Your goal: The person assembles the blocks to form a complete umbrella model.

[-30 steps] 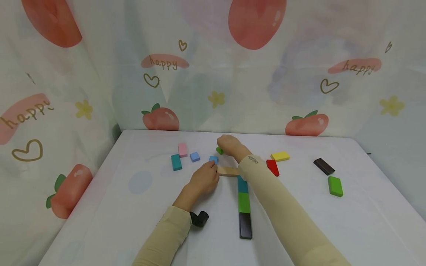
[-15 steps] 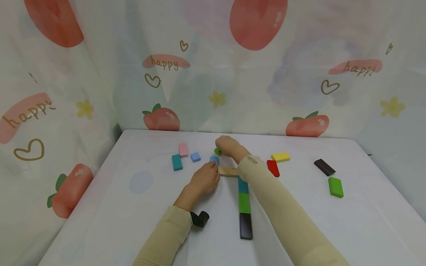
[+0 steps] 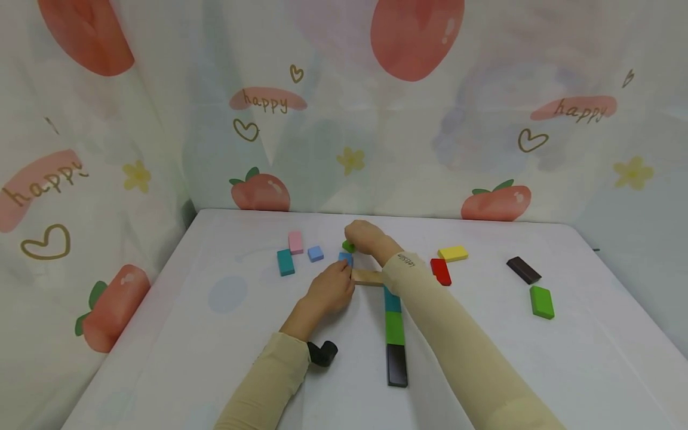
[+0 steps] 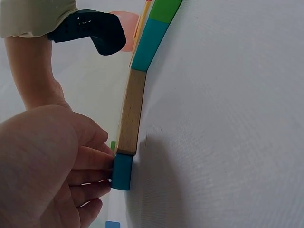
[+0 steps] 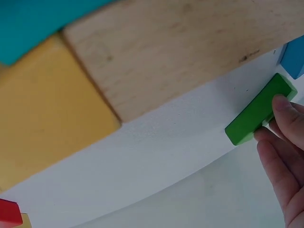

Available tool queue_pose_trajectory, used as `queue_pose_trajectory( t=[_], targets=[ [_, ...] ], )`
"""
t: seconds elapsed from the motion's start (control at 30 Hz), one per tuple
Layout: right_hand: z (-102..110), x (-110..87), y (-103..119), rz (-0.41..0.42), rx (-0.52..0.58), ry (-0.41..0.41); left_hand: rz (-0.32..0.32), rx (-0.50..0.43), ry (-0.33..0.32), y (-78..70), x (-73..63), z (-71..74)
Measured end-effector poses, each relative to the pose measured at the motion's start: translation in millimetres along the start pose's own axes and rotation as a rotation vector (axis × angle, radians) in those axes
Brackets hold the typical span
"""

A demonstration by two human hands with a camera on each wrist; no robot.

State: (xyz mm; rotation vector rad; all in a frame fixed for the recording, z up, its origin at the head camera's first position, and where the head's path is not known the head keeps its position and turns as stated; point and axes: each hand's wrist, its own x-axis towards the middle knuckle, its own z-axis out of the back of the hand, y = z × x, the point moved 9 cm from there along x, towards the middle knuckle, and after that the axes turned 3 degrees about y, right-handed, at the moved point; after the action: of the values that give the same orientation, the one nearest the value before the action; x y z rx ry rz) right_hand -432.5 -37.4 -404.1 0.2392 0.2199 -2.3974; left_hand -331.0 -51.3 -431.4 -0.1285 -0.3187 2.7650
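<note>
My right hand (image 3: pixel 369 236) pinches a small green block (image 5: pixel 259 109) between thumb and fingers, just beyond a blue block (image 3: pixel 346 258). The fingers of my left hand (image 3: pixel 331 289) rest at that blue block, touching its upper edge in the left wrist view. A bare wooden block (image 4: pixel 131 111) lies end to end with the blue one. From its other end a row runs toward me: a teal block (image 3: pixel 392 300), a green block (image 3: pixel 395 328) and a black block (image 3: pixel 397 365). A yellow block (image 5: pixel 52 114) adjoins the wooden one, hidden under my right sleeve in the head view.
Pink (image 3: pixel 295 242), teal (image 3: pixel 285 263) and small blue blocks (image 3: pixel 315 254) lie at the left. At the right are red (image 3: pixel 441 272), yellow (image 3: pixel 453 253), dark brown (image 3: pixel 524 270) and green blocks (image 3: pixel 541 302). A printed curtain (image 3: pixel 403 149) hangs behind the white table (image 3: pixel 242 358).
My right hand has shifted slightly left with the small green block, toward the far side of the blue block. The left hand stays in place.
</note>
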Motion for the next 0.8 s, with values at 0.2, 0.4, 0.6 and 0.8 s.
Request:
queue_pose_trajectory(
  t=[0.2,0.4,0.6,0.8],
  targets=[
    [-0.3,-0.9,1.0,-0.004,-0.004,-0.005,-0.001,-0.003,-0.003,-0.2,-0.3,0.9],
    [0.6,-2.7,3.3,0.012,0.002,-0.015,-0.002,-0.003,-0.006,-0.2,-0.2,1.6],
    [0.4,-4.0,4.6,0.029,0.016,-0.016,-0.005,-0.001,-0.01,-0.1,0.5,1.0],
    [0.7,-5.2,4.6,0.034,0.026,-0.02,-0.008,0.001,-0.014,-0.6,0.9,1.3]
  ],
)
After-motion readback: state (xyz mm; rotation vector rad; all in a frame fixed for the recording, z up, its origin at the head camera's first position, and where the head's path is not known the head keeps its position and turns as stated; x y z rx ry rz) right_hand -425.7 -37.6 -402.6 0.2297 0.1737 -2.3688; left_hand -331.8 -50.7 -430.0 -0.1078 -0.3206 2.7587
